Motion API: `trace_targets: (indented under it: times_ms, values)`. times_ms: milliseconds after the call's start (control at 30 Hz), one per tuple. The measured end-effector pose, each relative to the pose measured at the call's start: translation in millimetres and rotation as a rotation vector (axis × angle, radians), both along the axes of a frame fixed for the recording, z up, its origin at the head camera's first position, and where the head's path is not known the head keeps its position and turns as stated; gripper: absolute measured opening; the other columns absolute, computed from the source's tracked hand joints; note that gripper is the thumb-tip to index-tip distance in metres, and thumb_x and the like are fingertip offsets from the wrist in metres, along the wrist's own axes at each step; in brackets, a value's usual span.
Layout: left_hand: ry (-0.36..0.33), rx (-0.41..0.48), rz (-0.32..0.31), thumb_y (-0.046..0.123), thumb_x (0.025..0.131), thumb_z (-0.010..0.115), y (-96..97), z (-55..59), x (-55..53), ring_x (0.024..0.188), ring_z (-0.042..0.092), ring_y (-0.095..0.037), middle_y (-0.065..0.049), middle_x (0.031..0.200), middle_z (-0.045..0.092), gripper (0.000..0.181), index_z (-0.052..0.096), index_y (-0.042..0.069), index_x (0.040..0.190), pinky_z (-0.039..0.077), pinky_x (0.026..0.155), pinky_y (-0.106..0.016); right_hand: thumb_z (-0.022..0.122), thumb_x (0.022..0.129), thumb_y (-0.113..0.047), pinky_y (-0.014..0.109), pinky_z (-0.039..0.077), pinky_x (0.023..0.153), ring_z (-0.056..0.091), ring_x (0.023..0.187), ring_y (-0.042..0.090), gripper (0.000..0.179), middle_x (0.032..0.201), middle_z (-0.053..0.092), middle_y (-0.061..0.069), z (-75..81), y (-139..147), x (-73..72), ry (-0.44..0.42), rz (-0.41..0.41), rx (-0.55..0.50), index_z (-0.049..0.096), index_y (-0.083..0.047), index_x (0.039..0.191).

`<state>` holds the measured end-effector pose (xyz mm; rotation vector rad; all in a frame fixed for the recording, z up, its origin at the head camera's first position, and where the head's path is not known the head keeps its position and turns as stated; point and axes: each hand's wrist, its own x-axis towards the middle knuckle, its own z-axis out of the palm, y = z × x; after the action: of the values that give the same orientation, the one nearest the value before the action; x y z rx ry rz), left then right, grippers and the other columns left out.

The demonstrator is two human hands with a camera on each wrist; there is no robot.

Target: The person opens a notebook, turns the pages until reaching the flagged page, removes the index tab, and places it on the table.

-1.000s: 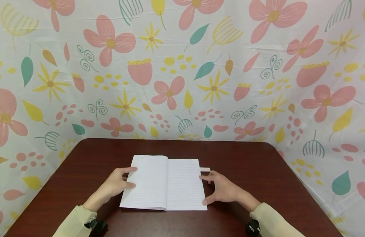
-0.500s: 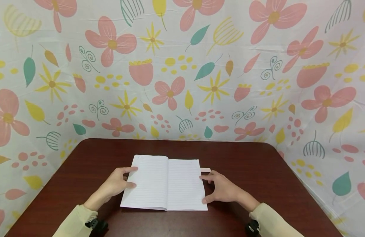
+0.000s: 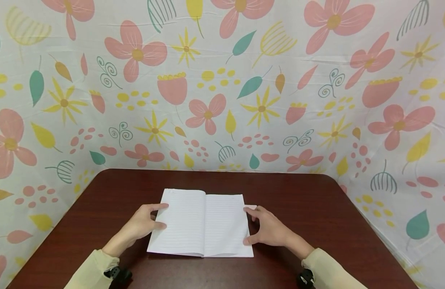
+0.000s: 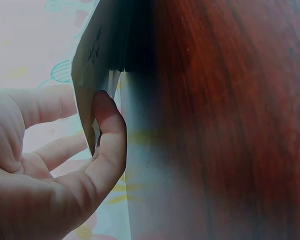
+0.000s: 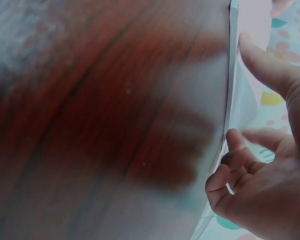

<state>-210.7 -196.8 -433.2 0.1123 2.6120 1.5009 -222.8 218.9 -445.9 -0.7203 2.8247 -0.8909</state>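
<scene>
An open lined notebook (image 3: 182, 224) lies on the dark wooden table. At its left edge my left hand (image 3: 139, 222) grips it, thumb and a finger resting on the left page. In the left wrist view, a curled finger (image 4: 110, 130) reaches beneath the cover (image 4: 92, 70). My right hand (image 3: 269, 228) holds the edge of the right page (image 3: 226, 228), thumb and index finger spread along it. That page bows up slightly near its lower edge. The right wrist view has the thumb (image 5: 265, 65) on the paper and other fingers curled beside the edge.
A white strip (image 3: 252, 206) sticks out past the notebook's upper right side. The brown tabletop (image 3: 298, 196) surrounds the notebook. A flower-printed cloth (image 3: 222, 84) hangs behind and beside the table. Black wrist bands (image 3: 117, 275) sit at both sleeves.
My right hand has shifted slightly up and left, and the right page has moved inward with it, baring a sliver beneath. My left hand keeps its hold.
</scene>
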Motion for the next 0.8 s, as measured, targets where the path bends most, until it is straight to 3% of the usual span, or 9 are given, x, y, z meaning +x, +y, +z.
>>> trace_targets:
  times_ms: [133, 233, 333, 533, 800]
  values:
    - [0.0, -0.001, -0.002, -0.009, 0.082, 0.082, 0.1, 0.8, -0.4, 0.095, 0.07, -0.028, -0.031, 0.139, 0.057, 0.063, 0.062, -0.006, 0.142, 0.06, 0.074, -0.042, 0.099, 0.069, -0.042, 0.035, 0.043, 0.073, 0.05, 0.09, 0.021, 0.107, 0.103, 0.053, 0.004, -0.8, -3, -0.3, 0.004, -0.044, 0.007, 0.051, 0.002, 0.153]
    - [-0.002, -0.006, 0.0, -0.009, 0.082, 0.082, 0.0, 0.9, -0.7, 0.094, 0.07, -0.027, -0.031, 0.14, 0.057, 0.063, 0.062, -0.006, 0.141, 0.059, 0.074, -0.041, 0.099, 0.07, -0.04, 0.034, 0.044, 0.074, 0.05, 0.091, 0.022, 0.103, 0.104, 0.054, 0.005, -1.1, -4, -0.9, -0.002, -0.051, -0.016, 0.053, 0.005, 0.151]
    - [-0.003, -0.01, -0.001, -0.009, 0.082, 0.082, -0.4, 0.7, -0.8, 0.093, 0.07, -0.026, -0.031, 0.14, 0.057, 0.063, 0.062, -0.005, 0.141, 0.059, 0.074, -0.041, 0.098, 0.075, -0.032, 0.031, 0.045, 0.072, 0.051, 0.089, 0.022, 0.092, 0.104, 0.058, 0.005, -0.6, -4, -1.8, -0.008, -0.039, -0.081, 0.057, 0.008, 0.146]
    - [0.003, -0.003, -0.008, -0.008, 0.081, 0.082, -1.1, 0.7, -1.3, 0.094, 0.07, -0.027, -0.031, 0.138, 0.059, 0.064, 0.062, -0.006, 0.141, 0.059, 0.074, -0.041, 0.088, 0.087, -0.014, 0.026, 0.043, 0.055, 0.05, 0.064, 0.013, 0.065, 0.09, 0.07, 0.001, 3.1, -4, -3.6, -0.017, 0.028, -0.252, 0.06, 0.01, 0.141]
    - [-0.002, -0.008, -0.007, -0.008, 0.082, 0.083, -1.1, -0.5, -2.1, 0.094, 0.07, -0.027, -0.031, 0.139, 0.058, 0.064, 0.062, -0.006, 0.142, 0.059, 0.074, -0.041, 0.083, 0.092, -0.009, 0.026, 0.046, 0.058, 0.059, 0.067, 0.014, 0.067, 0.088, 0.074, 0.003, 10.4, -1, -3.5, -0.119, 0.058, -0.369, 0.052, 0.015, 0.145]
